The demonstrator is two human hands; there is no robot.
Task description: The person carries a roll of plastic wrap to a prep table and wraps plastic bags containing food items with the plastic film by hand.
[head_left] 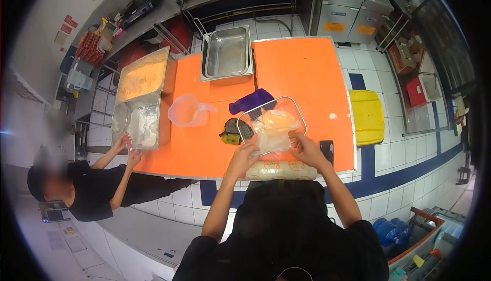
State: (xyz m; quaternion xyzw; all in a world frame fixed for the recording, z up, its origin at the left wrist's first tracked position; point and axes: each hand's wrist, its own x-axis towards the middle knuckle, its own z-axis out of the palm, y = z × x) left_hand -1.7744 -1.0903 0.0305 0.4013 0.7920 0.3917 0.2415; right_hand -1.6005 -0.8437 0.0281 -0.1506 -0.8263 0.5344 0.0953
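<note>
A clear plastic bag (271,139) with something pale orange in its upper part lies over a wire-rimmed frame or basket (303,118). My left hand (243,159) pinches the bag's near left edge. On the right, the fingers of my right hand (308,150) close on its other near edge. Just in front of my body, between my forearms, lies a roll of printed plastic bags (280,171). Left of the basket sits a yellow and black bundle (234,132). A purple cloth (251,102) lies behind it.
On the orange table (302,66) stand a translucent measuring jug (185,112), a deep steel pan (227,51), a pan of orange powder (143,79) and a floury pan (143,127). A phone (326,153) lies right. A co-worker (76,189) works at left. A yellow-lidded bin (367,117) stands beside the table.
</note>
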